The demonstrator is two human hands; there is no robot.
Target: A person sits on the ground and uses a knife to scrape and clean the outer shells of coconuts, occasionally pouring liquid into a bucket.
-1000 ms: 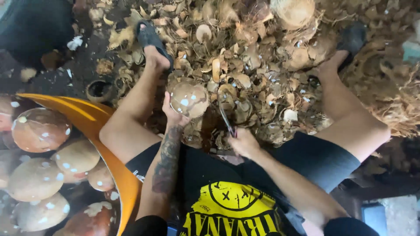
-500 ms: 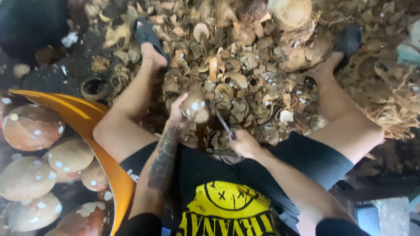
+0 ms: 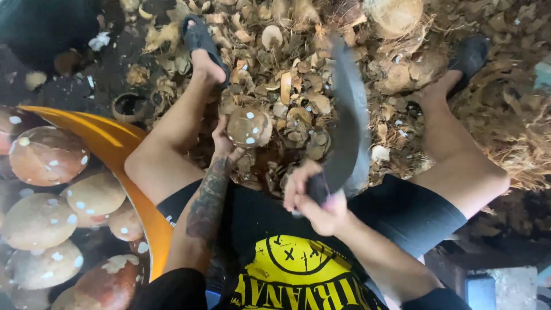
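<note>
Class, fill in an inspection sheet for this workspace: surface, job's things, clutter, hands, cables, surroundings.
Surface: dark ground, strewn with husk.
Job's things: peeled coconut; curved blade, raised and blurred.
Clutter: shell and husk scraps heaped between the feet.
Hands: left hand holds the coconut; right hand grips the blade's handle.
Cables: nothing seen.
Surroundings: orange tub of wet peeled coconuts at left; unhusked coconut ahead.

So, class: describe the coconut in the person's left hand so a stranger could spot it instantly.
Start at the orange tub of peeled coconuts on the left. Right of it, between the knees, the left hand holds one coconut above the husk litter, the only one gripped.
</note>
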